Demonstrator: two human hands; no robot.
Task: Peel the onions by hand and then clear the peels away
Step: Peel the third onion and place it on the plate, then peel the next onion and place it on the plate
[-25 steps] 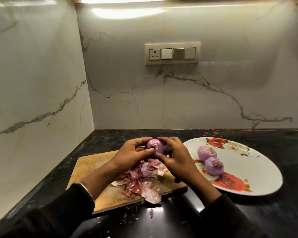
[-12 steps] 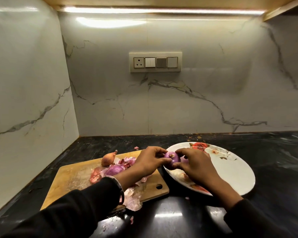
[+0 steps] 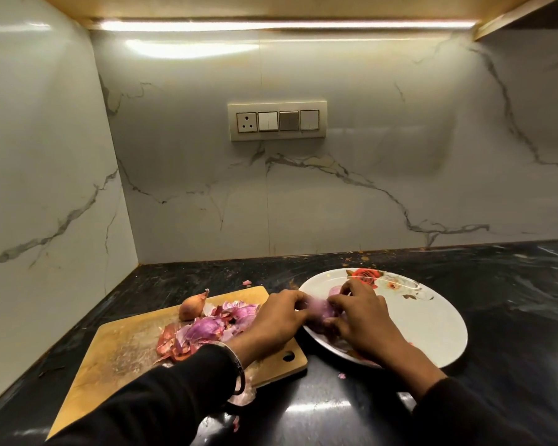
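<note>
Two hands meet over the near-left rim of a white plate [image 3: 432, 323] with a red rose print, on a black stone counter [image 3: 496, 284] in a kitchen corner. Between them sits a peeled purple onion [image 3: 319, 309], blurred, held just above or on the plate's edge (cannot tell which). The left hand [image 3: 279, 320] curls round the onion from the left, fingers bent over its top; the right hand [image 3: 363, 317] closes on it from the right, fingertips pinching at its upper side. Behind the right hand's fingers a bit of a second purple onion [image 3: 335, 289] shows on the plate, mostly hidden.

To the left lies a wooden cutting board [image 3: 126, 349], its hanging hole at the near-right corner, approx. touching the plate's rim. A heap of purple and reddish peels [image 3: 207, 329] covers the board's right half, partly under the left wrist. One unpeeled onion [image 3: 192, 307], brown-skinned w/ a pointed tip, rests on the board's far side just beside the heap. Small peel scraps [image 3: 342, 375] lie on the counter by the board and plate.

Both arms wear black sleeves; a metal bangle [image 3: 239, 371] rings the left wrist. On the marble-look back wall, a switch panel [image 3: 277, 120] w/ one socket, under a lit strip light [image 3: 271, 24].
</note>
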